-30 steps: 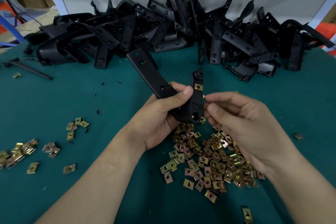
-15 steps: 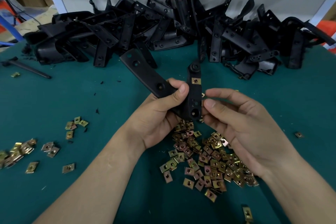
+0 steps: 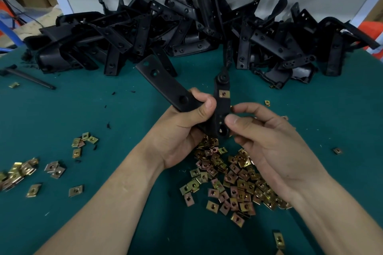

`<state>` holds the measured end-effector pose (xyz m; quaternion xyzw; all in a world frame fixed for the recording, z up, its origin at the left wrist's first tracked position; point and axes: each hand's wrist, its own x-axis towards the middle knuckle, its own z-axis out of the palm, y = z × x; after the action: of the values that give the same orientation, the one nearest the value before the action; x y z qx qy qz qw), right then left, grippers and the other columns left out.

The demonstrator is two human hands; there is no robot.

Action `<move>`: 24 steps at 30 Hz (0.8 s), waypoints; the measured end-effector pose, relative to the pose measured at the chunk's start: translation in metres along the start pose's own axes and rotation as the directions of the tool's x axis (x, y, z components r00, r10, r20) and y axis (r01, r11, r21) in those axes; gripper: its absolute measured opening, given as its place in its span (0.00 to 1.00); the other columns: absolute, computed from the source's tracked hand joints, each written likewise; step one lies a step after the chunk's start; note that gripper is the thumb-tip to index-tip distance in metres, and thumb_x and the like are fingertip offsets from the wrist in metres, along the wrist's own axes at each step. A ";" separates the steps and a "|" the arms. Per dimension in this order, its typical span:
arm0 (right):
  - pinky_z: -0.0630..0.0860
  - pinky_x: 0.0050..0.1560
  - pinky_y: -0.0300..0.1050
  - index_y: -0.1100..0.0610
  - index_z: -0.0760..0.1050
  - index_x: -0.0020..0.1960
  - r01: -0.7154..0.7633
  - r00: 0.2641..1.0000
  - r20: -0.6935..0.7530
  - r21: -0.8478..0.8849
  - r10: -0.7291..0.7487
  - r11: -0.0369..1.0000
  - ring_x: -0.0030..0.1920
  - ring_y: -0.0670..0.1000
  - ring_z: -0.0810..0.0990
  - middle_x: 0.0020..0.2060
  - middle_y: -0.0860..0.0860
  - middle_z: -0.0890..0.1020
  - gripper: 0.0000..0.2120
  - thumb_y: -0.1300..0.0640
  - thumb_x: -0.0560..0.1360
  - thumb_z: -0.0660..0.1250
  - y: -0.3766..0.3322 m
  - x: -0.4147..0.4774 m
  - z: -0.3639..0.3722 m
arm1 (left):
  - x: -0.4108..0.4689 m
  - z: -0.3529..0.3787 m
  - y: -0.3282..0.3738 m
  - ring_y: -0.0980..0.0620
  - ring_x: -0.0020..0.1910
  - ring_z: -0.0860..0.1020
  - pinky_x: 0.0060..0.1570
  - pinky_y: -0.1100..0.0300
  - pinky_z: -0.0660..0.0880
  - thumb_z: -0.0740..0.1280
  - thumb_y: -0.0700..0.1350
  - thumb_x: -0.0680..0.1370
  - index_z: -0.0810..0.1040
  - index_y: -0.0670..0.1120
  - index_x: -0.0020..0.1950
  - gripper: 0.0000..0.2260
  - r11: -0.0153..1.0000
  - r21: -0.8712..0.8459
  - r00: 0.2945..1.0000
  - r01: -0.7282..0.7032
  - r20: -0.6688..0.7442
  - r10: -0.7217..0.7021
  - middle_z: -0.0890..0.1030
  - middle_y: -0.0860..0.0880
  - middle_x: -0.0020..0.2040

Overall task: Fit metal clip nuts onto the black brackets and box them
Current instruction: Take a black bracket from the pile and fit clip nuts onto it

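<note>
1. The person's left hand (image 3: 180, 130) was clamped on a black bracket (image 3: 165, 87), thumb across the front and fingers wrapped behind its bend, holding it up above the green table mat (image 3: 83, 109).
2. The bracket was V-shaped: one long flat arm slanted up to the left and a shorter arm stood nearly upright in the middle.
3. One fitted clip nut (image 3: 224, 94) sat on the upright arm, just above the left thumb.
4. The right hand (image 3: 269, 141) was at the right edge of that upright arm, fingers curled, its thumb tip against the lower part of the arm and its forefinger just above.
5. A brass glint showed at the forefinger tip, but I could not tell whether that hand pinched a nut or only pressed on the bracket.
6. Under both hands lay a loose pile of clip nuts (image 3: 232, 180) on the mat, partly hidden by the right wrist.
7. Smaller scattered nuts (image 3: 20, 170) lay well off to the left.
8. A heap of black brackets (image 3: 186, 33) stretched along the back of the table, against the grey wall.
9. A thin black rod (image 3: 29, 77) lay at the far left, near the heap.
</note>
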<state>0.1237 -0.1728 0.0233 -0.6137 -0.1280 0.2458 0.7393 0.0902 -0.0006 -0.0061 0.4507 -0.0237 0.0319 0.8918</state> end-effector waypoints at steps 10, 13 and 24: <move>0.79 0.50 0.37 0.47 0.81 0.58 0.198 0.973 -0.065 -0.245 -0.219 0.949 0.51 0.41 0.84 0.48 0.45 0.87 0.18 0.50 0.69 0.77 0.004 0.000 0.005 | 0.003 0.004 -0.004 0.46 0.52 0.83 0.53 0.53 0.81 0.73 0.41 0.74 0.78 0.49 0.43 0.05 0.998 0.039 0.995 -0.050 -0.084 0.053 0.85 0.45 0.49; 0.79 0.52 0.35 0.42 0.80 0.59 0.348 0.899 -0.097 -0.433 -0.427 0.831 0.53 0.44 0.83 0.50 0.43 0.85 0.18 0.51 0.70 0.78 0.008 -0.003 0.007 | 0.002 0.007 -0.007 0.45 0.53 0.83 0.54 0.54 0.81 0.74 0.42 0.72 0.77 0.47 0.44 0.07 0.995 0.072 0.994 -0.064 -0.081 0.070 0.85 0.43 0.50; 0.80 0.47 0.35 0.43 0.84 0.55 0.330 0.809 -0.245 -0.563 -0.534 0.758 0.46 0.42 0.83 0.54 0.45 0.80 0.18 0.60 0.70 0.79 -0.006 -0.004 0.001 | 0.001 -0.004 0.010 0.47 0.67 0.78 0.60 0.52 0.79 0.68 0.42 0.79 0.79 0.52 0.68 0.18 0.999 0.005 0.999 -0.051 0.006 0.051 0.80 0.48 0.68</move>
<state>0.1209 -0.1754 0.0297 -0.7700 -0.1773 -0.1045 0.6039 0.0907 0.0089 0.0000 0.4522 -0.0379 0.0531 0.8895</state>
